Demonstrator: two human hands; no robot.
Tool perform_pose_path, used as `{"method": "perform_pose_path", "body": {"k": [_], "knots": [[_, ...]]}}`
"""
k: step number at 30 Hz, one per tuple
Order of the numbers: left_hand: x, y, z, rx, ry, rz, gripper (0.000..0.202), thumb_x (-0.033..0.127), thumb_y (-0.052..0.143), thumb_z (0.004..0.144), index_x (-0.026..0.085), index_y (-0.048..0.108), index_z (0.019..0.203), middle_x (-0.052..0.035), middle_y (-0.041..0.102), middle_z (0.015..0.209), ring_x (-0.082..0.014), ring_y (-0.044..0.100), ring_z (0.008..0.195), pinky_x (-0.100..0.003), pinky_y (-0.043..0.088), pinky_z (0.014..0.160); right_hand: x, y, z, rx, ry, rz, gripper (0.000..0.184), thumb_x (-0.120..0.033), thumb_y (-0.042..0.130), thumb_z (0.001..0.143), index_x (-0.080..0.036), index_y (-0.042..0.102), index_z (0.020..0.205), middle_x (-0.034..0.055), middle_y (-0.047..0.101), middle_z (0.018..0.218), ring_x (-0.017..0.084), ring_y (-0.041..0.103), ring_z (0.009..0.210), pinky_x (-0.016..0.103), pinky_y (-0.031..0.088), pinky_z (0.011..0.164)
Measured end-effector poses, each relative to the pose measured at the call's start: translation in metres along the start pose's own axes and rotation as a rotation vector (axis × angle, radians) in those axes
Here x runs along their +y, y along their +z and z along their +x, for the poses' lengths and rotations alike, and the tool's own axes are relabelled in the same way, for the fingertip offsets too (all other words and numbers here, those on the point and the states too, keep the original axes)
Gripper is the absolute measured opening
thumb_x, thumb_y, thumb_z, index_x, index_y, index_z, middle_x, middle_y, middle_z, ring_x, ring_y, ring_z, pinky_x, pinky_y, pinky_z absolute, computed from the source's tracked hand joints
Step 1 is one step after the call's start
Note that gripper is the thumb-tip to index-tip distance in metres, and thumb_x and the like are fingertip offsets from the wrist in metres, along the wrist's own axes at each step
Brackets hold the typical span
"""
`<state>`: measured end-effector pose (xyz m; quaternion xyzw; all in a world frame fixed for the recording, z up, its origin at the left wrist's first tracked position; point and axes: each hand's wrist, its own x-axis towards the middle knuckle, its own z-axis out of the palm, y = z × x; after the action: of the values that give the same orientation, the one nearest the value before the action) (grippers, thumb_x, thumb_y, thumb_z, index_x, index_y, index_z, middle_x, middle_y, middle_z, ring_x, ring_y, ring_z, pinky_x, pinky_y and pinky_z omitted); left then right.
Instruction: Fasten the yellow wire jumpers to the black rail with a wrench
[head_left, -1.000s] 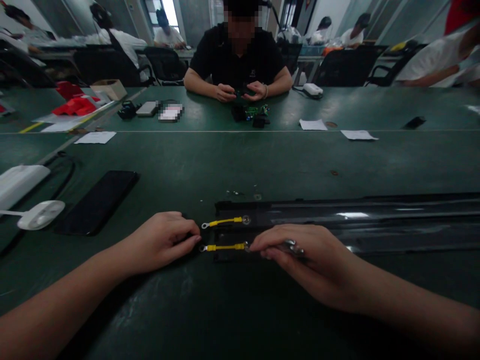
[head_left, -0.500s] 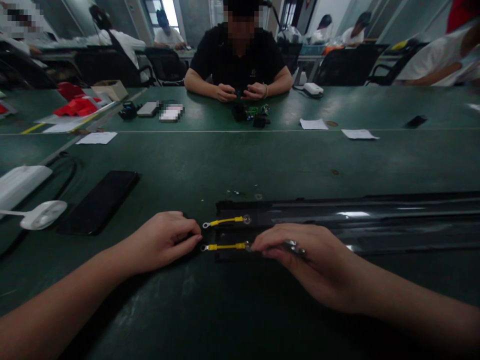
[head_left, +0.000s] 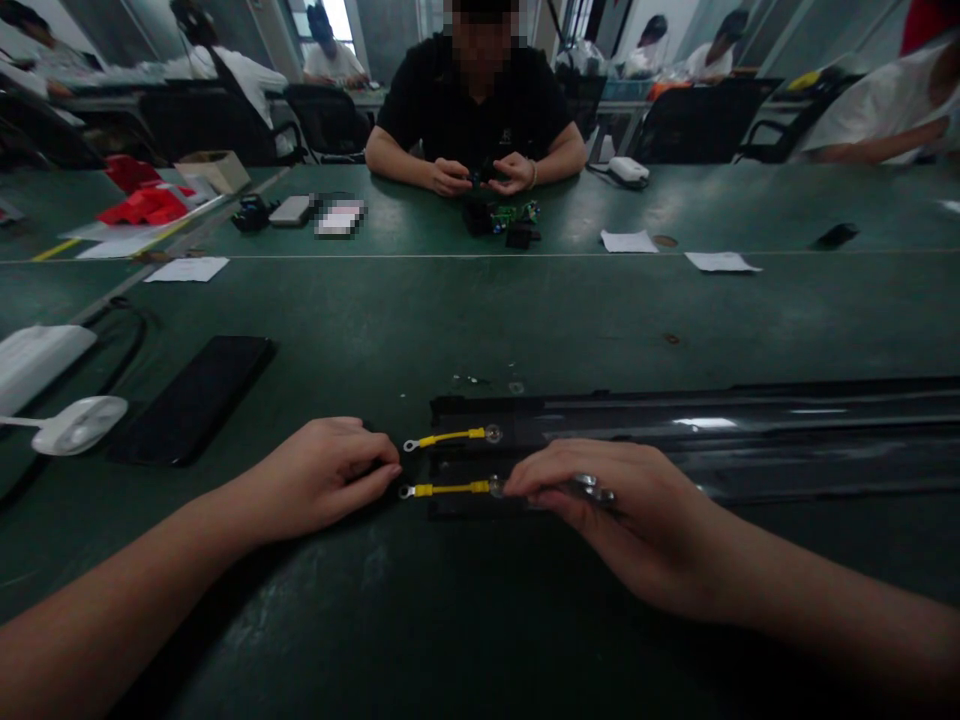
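Two short yellow leads with ring terminals come out of the left ends of two long, dark, glossy tubes. The far lead (head_left: 452, 438) lies roughly parallel to the near lead (head_left: 452, 489). My left hand (head_left: 330, 472) rests on the table just left of the ring terminals, its fingers curled in and nothing visible in them. Over the near tube (head_left: 795, 483), my right hand (head_left: 622, 515) pinches a shiny metal tool (head_left: 592, 487), mostly hidden by the fingers. Its fingertips are at the clear end of the near tube, where the lead starts. The far tube (head_left: 810, 412) lies behind that hand.
A black phone (head_left: 195, 400) lies left of my left arm, beside a white charger (head_left: 82, 425) with its cable. Across the green table (head_left: 480, 310) sits a person in black (head_left: 476, 110), with small circuit parts (head_left: 510, 218) before them. Paper slips (head_left: 628, 242) lie near the seam.
Both hands keep nearly the same pose beside the leads. The whole view has shifted slightly, with things sitting a little higher in the picture.
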<state>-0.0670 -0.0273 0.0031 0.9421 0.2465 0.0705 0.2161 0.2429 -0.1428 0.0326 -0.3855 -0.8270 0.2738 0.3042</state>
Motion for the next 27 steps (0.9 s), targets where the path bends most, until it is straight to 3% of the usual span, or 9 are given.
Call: {"method": "perform_pose_path", "body": {"k": [8, 17, 27], "knots": [[-0.0020, 0.0002, -0.0020, -0.006, 0.012, 0.000, 0.026, 0.029, 0.048, 0.101, 0.019, 0.069, 0.091, -0.0013, 0.065, 0.075, -0.0143, 0.061, 0.068, -0.025, 0.044, 0.062, 0.0010, 0.0000, 0.0032, 0.026, -0.003, 0.024, 0.006, -0.019, 0.064, 0.099, -0.016, 0.069, 0.098, 0.0043, 0.077, 0.094, 0.014, 0.074, 0.085, 0.023, 0.056, 0.078], [-0.0039, 0.0013, -0.0023, -0.019, -0.009, -0.002, 0.025, 0.029, 0.049, 0.101, 0.020, 0.070, 0.092, -0.0013, 0.065, 0.076, -0.0145, 0.061, 0.069, -0.025, 0.044, 0.063, -0.0002, -0.0011, 0.0012, 0.004, 0.039, 0.007, 0.022, -0.009, 0.054, 0.100, -0.018, 0.067, 0.116, 0.0046, 0.076, 0.110, 0.014, 0.072, 0.101, 0.025, 0.056, 0.091], [-0.0008, -0.0012, -0.0024, 0.010, 0.027, -0.030, 0.020, 0.027, 0.053, 0.099, 0.020, 0.069, 0.091, -0.0005, 0.062, 0.072, -0.0134, 0.058, 0.065, -0.024, 0.042, 0.059, 0.0022, -0.0010, 0.0044, 0.003, 0.002, 0.046, 0.006, -0.015, 0.063, 0.098, -0.017, 0.068, 0.102, 0.0044, 0.077, 0.099, 0.015, 0.074, 0.091, 0.025, 0.057, 0.083]]}}
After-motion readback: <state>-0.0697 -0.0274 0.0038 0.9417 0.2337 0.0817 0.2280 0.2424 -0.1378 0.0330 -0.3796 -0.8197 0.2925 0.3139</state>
